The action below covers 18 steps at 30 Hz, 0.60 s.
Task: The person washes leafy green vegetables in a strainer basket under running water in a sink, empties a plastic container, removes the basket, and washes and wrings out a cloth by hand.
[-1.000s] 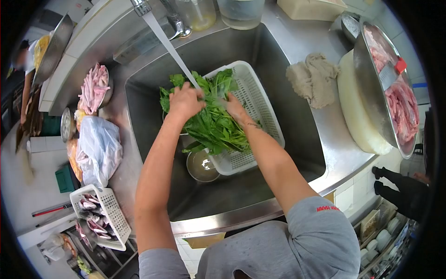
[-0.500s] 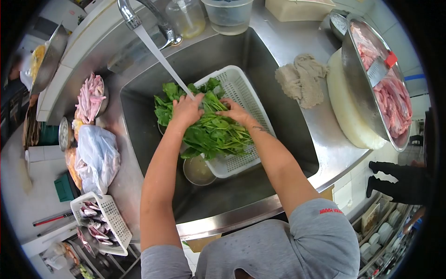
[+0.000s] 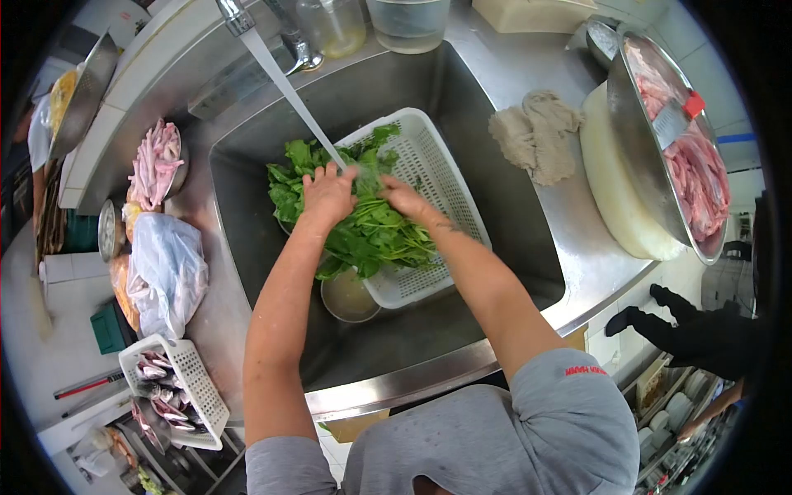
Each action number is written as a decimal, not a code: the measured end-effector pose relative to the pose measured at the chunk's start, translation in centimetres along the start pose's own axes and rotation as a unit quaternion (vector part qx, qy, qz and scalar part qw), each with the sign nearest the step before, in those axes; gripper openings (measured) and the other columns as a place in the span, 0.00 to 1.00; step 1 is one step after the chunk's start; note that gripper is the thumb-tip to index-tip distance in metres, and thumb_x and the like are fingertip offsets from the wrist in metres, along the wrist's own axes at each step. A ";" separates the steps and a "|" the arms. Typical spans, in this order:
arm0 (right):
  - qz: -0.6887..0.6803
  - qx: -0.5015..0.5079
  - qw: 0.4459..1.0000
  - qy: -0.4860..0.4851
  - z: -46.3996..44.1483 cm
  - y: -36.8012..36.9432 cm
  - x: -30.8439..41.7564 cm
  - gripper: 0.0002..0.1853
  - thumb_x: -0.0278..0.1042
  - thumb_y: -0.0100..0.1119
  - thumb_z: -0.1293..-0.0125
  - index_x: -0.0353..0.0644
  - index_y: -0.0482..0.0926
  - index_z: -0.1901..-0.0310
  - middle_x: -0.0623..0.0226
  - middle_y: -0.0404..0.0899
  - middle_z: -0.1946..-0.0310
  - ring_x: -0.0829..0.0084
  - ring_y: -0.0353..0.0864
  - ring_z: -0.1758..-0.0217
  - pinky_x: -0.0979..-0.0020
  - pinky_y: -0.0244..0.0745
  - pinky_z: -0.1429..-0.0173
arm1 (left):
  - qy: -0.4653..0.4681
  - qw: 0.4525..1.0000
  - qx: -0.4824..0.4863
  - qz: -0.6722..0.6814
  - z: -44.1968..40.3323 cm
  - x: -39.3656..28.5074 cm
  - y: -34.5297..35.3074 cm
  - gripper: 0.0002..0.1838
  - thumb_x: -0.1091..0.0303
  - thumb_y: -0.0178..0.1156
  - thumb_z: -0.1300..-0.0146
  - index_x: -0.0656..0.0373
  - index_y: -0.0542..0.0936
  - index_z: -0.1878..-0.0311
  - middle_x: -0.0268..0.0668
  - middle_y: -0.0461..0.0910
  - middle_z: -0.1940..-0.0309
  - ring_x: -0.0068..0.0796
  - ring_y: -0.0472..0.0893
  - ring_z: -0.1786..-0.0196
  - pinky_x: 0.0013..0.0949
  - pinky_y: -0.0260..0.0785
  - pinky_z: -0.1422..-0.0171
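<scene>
A heap of leafy greens point(image 3: 363, 239) lies over the left part of a white perforated basket point(image 3: 462, 186) in the sink point(image 3: 429, 351). My left hand point(image 3: 328, 198) rests on the leaves, its fingers spread and pointing away from me. On the stems at the right side of the heap, my right hand point(image 3: 404, 200) has its fingers curled in; the tips are partly hidden. A stream of water point(image 3: 289, 95) from the faucet point(image 3: 238, 18) falls between the hands. Below the greens sits a metal bowl point(image 3: 351, 299), partly covered.
Left counter: a bowl of chicken feet point(image 3: 155, 169), a plastic bag point(image 3: 169, 268) and a basket of fish point(image 3: 198, 388). Right side: a rag point(image 3: 540, 136) and a large metal bowl of meat with a cleaver point(image 3: 670, 124). A person in dark clothes point(image 3: 701, 338) stands at far right.
My right hand has shifted slightly left and its fingers have drawn in on the stems. My left hand stays on the leaves. At far right, the other person's legs have moved.
</scene>
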State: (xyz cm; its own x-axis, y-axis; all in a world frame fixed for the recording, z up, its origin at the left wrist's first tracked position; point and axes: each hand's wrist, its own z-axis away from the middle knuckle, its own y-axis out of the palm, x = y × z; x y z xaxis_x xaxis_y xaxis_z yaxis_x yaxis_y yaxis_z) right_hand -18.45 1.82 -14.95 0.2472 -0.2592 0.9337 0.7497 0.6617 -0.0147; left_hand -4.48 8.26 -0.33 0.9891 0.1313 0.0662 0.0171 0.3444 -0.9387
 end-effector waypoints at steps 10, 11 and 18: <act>-0.036 0.058 0.997 0.042 -0.9 -0.3 0.0 0.19 0.40 0.47 0.45 0.36 0.77 0.57 0.58 0.74 0.53 0.62 0.70 0.49 0.66 0.61 0.44 | -0.006 0.999 0.029 -0.018 0.2 -0.2 0.1 0.31 0.62 0.63 0.50 0.37 0.67 0.40 0.43 0.61 0.39 0.46 0.62 0.38 0.54 0.56 0.40; -0.050 0.043 0.996 0.053 -1.3 -0.6 -0.3 0.19 0.40 0.47 0.45 0.36 0.77 0.57 0.58 0.75 0.53 0.62 0.71 0.50 0.65 0.61 0.45 | -0.009 0.999 0.028 -0.022 0.3 -0.5 0.0 0.31 0.62 0.63 0.50 0.36 0.67 0.40 0.43 0.61 0.39 0.46 0.62 0.38 0.54 0.56 0.40; 0.192 0.120 0.970 -0.090 -1.8 -2.6 1.9 0.17 0.30 0.45 0.44 0.39 0.79 0.56 0.57 0.80 0.57 0.64 0.77 0.54 0.68 0.68 0.49 | -0.024 0.989 0.105 -0.099 -1.3 -1.8 0.1 0.32 0.62 0.57 0.49 0.30 0.66 0.38 0.38 0.56 0.34 0.47 0.59 0.35 0.53 0.51 0.37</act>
State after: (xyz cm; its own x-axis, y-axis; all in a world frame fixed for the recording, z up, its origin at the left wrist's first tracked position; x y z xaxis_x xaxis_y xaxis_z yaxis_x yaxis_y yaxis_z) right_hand -18.82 -1.71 -13.78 0.3520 0.1508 0.9238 0.4542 0.8355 -0.3094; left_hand -6.10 6.88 -0.98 0.9611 0.0841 0.2631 0.1749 0.5519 -0.8154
